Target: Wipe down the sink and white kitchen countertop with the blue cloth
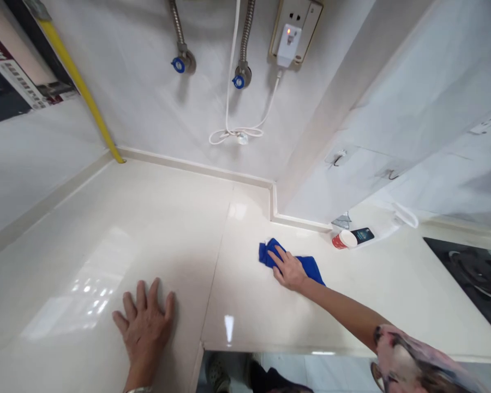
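- Wall (147, 103): pale, runs behind the work area; 2 blue-handled valves (179, 64) w/ metal hoses up top, looped white cable (239, 132) hanging nr the middle.
- Countertop (159, 218): off-white, glossy, L-shaped, w/ a thin seam running front to back btwn the 2 hands; raised lip along the wall.
- Cooktop (466, 281): black, far R, partly cut off by the frame edge.
- Yellow pipe (79, 82): slants down the back L corner, meets the ctr at the lip.
- Blue cloth (312, 267): on the ctr, R of the seam, nr the wall's jutting corner; bunched at its L end, flatter toward the R; partly under the R hand.
- L hand (147, 322): palm down on bare ctr, L of the seam; fingers & thumb spread wide apart, holding nothing.
- R hand (288, 270): palm down over the cloth, arm reaching in from lower R, patterned sleeve (413, 357); fingers apart, slightly bent, tips on the bunched pt. Underside hidden, so can't tell how hard it presses.
- Socket plate (311, 30): on wall, top, w/ white plug (288, 46) in, small orange light lit.
- Phone (363, 236): dark, on the ctr beyond the R hand, just beside the cup.
- Cup (343, 240): red & white, nr the wall corner.
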A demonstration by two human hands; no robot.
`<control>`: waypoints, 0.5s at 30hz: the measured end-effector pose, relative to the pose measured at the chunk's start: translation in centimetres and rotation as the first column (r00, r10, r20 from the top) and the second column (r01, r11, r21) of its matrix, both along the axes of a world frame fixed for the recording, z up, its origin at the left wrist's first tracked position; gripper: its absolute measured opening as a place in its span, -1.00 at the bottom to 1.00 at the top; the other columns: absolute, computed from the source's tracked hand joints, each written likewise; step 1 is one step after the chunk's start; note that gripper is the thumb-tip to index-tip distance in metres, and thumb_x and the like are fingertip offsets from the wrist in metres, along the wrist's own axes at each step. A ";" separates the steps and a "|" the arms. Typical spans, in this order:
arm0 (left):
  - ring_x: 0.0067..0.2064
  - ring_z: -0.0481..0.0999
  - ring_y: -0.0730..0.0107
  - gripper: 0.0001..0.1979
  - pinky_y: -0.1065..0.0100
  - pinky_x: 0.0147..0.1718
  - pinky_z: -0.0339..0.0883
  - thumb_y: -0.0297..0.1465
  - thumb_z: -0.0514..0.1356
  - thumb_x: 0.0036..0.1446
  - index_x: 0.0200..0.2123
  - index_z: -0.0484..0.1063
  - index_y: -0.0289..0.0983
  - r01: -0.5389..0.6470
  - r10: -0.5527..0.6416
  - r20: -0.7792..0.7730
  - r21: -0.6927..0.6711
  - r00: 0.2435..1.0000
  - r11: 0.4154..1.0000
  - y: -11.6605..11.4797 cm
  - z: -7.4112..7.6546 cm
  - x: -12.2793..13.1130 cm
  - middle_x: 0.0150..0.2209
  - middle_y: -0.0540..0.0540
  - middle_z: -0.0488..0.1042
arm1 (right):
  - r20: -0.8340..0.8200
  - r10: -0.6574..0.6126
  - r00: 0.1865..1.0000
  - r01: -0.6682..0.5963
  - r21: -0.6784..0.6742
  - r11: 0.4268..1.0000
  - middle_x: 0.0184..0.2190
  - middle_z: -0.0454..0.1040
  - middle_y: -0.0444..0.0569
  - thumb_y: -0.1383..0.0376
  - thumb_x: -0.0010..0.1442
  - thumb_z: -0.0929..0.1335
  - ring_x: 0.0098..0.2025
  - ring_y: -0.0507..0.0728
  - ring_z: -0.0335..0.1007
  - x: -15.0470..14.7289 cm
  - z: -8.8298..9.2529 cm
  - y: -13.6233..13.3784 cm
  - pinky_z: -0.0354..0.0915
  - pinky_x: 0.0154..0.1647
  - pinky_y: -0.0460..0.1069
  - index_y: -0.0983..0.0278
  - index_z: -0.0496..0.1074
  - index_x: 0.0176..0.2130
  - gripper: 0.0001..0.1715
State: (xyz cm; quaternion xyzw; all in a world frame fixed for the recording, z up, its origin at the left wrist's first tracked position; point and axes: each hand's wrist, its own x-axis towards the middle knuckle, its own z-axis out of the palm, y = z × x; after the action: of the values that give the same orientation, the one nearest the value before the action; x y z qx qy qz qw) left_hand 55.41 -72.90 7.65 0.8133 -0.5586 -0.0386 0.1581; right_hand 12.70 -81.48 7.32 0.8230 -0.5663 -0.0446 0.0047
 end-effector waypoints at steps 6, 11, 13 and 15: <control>0.51 -0.10 -0.30 -0.24 -0.40 0.40 -0.18 -0.02 -0.23 0.34 0.39 0.27 -0.30 -0.026 0.025 0.013 0.040 1.000 0.999 -0.3 -0.5 0.5 0.49 -0.30 0.09 | 0.031 -0.130 0.991 0.130 -0.017 0.991 0.46 0.13 0.20 0.17 0.44 0.18 0.25 0.35 0.29 3.7 0.8 -9.1 0.40 0.13 0.20 0.18 0.14 0.47 -0.31; 0.52 -0.11 -0.24 -0.20 -0.36 0.41 -0.17 0.07 -0.24 0.28 0.40 0.24 -0.21 -0.054 0.052 0.026 0.101 0.998 0.993 -0.2 -1.7 1.4 0.51 -0.22 0.05 | 0.102 -0.136 0.985 0.141 -0.040 0.989 0.40 0.19 0.27 0.15 0.44 0.17 0.22 0.34 0.33 5.7 0.9 -15.0 0.40 0.13 0.19 0.25 0.17 0.45 -0.32; 0.53 -0.12 -0.20 -0.19 -0.36 0.41 -0.15 0.10 -0.22 0.26 0.44 0.16 -0.13 -0.075 0.073 0.022 0.118 0.997 0.990 -0.2 -2.3 2.0 0.54 -0.16 -0.02 | 0.136 -0.101 0.986 0.107 -0.036 0.994 0.37 0.23 0.26 0.14 0.42 0.19 0.18 0.33 0.36 5.9 0.7 -16.3 0.40 0.12 0.17 0.25 0.20 0.43 -0.32; 0.54 -0.13 -0.17 -0.19 -0.35 0.41 -0.13 0.12 -0.20 0.24 0.46 0.09 -0.05 -0.093 0.092 0.019 0.139 0.996 0.986 -0.3 -2.8 2.5 0.55 -0.10 -0.06 | 0.173 -0.059 0.983 0.067 -0.038 0.997 0.36 0.24 0.25 0.13 0.41 0.20 0.18 0.33 0.35 5.9 0.3 -16.9 0.42 0.09 0.16 0.24 0.23 0.42 -0.32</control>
State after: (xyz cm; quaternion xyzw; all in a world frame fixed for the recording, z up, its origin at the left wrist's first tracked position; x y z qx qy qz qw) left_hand 57.94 -73.21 4.87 0.8477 -0.5172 -0.0650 0.0987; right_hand 18.58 -98.42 7.64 0.8051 -0.5913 0.0390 -0.0275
